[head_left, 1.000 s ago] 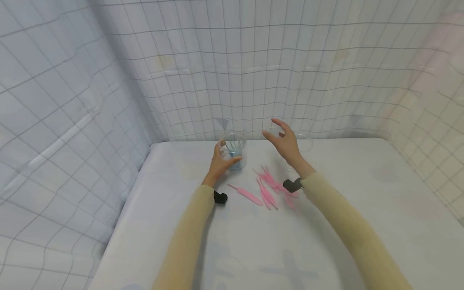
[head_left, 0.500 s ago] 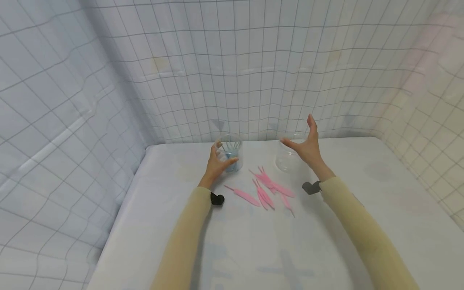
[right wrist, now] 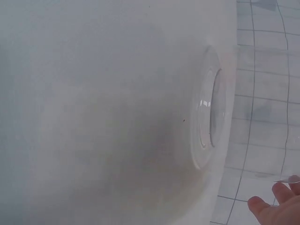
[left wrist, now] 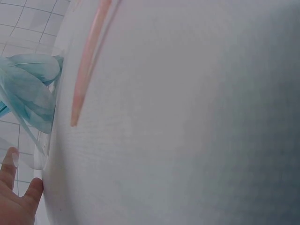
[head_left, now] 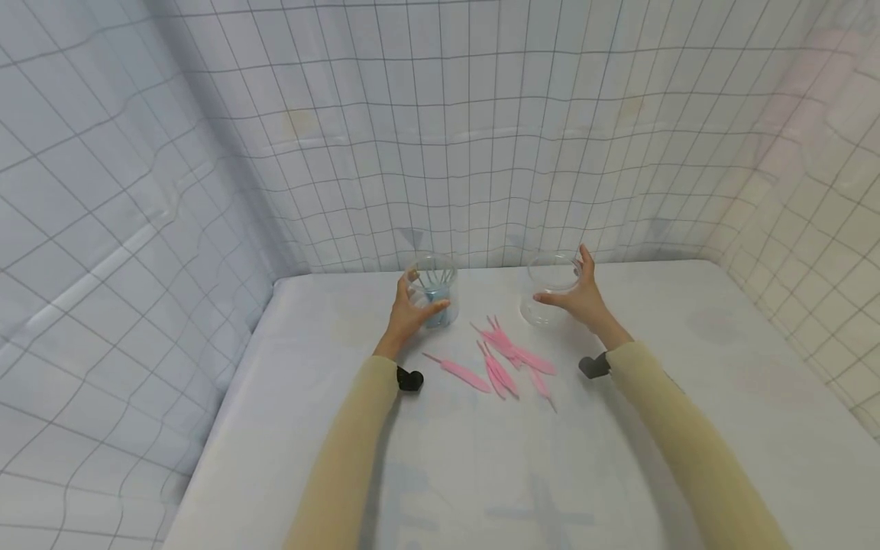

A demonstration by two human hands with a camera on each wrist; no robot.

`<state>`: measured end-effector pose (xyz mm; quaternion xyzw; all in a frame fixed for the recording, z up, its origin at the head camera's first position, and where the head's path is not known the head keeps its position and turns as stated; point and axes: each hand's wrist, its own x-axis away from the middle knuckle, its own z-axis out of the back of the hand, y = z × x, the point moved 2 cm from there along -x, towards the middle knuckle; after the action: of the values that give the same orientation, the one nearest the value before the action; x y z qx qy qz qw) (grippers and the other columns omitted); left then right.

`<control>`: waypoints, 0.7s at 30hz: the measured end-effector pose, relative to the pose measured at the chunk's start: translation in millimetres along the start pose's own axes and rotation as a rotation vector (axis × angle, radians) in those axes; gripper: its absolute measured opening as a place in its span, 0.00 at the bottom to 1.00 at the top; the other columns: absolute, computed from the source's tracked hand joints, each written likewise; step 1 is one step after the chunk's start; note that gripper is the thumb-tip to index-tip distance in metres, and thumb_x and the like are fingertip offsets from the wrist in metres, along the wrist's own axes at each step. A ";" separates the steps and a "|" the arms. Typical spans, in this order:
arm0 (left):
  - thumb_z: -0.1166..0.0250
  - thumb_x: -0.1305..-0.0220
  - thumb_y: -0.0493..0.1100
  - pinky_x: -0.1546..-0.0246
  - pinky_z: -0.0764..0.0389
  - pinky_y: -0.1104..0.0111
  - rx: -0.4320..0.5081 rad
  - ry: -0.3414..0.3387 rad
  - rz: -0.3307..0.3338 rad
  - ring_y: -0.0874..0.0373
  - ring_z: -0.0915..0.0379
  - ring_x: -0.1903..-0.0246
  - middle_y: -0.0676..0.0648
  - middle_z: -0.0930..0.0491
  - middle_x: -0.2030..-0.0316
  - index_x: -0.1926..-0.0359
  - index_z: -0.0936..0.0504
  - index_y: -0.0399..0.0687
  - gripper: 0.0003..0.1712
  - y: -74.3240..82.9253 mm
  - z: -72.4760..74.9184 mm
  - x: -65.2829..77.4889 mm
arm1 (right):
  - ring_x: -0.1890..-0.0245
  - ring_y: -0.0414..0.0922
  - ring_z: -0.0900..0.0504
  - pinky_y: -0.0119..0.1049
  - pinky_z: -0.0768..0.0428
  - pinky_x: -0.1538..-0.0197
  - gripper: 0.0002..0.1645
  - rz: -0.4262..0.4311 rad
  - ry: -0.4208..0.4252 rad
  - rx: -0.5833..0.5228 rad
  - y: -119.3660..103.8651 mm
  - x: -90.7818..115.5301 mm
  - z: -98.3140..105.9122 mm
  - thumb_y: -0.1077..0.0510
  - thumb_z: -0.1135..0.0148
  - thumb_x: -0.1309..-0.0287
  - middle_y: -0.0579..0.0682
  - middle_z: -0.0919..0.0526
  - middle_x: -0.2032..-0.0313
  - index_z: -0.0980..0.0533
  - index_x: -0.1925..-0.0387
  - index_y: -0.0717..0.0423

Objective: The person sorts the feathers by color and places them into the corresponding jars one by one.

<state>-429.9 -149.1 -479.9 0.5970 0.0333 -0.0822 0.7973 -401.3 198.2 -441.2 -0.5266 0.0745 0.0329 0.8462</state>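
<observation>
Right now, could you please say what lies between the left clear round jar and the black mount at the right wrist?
In the head view, slim pink feather-like pieces lie on the white table between the left jar and the mount.

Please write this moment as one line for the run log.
left hand: grips clear jar, blue feathers inside | right hand: around second clear jar | pink feathers: loose on white table

Place: curtained booth (head_left: 89, 252) | grid-lined sheets (head_left: 440, 137) on 3 sides | white table (head_left: 701, 367)
</observation>
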 end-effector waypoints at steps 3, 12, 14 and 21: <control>0.25 0.53 0.57 0.37 0.42 0.51 -0.001 0.007 -0.003 0.45 0.53 0.32 0.50 0.48 0.30 0.28 0.54 0.59 0.60 0.9 -2.3 2.4 | 0.30 0.59 0.58 0.61 0.52 0.35 0.77 -0.002 -0.015 -0.033 3.4 1.1 0.0 0.50 0.22 0.58 0.60 0.58 0.28 0.75 0.28 0.39; 0.25 0.52 0.56 0.37 0.41 0.52 -0.008 0.020 -0.012 0.46 0.53 0.32 0.54 0.49 0.30 0.28 0.53 0.60 0.58 6.4 -8.2 6.8 | 0.30 0.54 0.51 0.56 0.47 0.34 0.73 -0.013 -0.003 -0.099 10.5 1.0 2.0 0.50 0.22 0.57 0.55 0.48 0.30 0.68 0.27 0.45; 0.25 0.52 0.56 0.38 0.41 0.52 -0.005 0.021 -0.011 0.46 0.53 0.32 0.54 0.49 0.30 0.28 0.53 0.60 0.58 7.2 -8.6 7.9 | 0.31 0.53 0.50 0.55 0.44 0.35 0.71 -0.012 -0.005 -0.105 11.5 1.2 2.1 0.49 0.22 0.58 0.54 0.47 0.30 0.64 0.27 0.47; 0.25 0.51 0.56 0.38 0.41 0.51 -0.002 0.024 -0.002 0.45 0.55 0.31 0.52 0.50 0.29 0.28 0.54 0.61 0.58 5.4 -8.0 16.4 | 0.32 0.51 0.48 0.53 0.41 0.36 0.69 0.001 -0.020 -0.130 17.0 5.5 -2.0 0.46 0.21 0.61 0.52 0.46 0.30 0.58 0.27 0.51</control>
<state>-412.5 -141.4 -479.5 0.5970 0.0434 -0.0758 0.7975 -398.3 203.8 -458.0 -0.5799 0.0640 0.0432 0.8110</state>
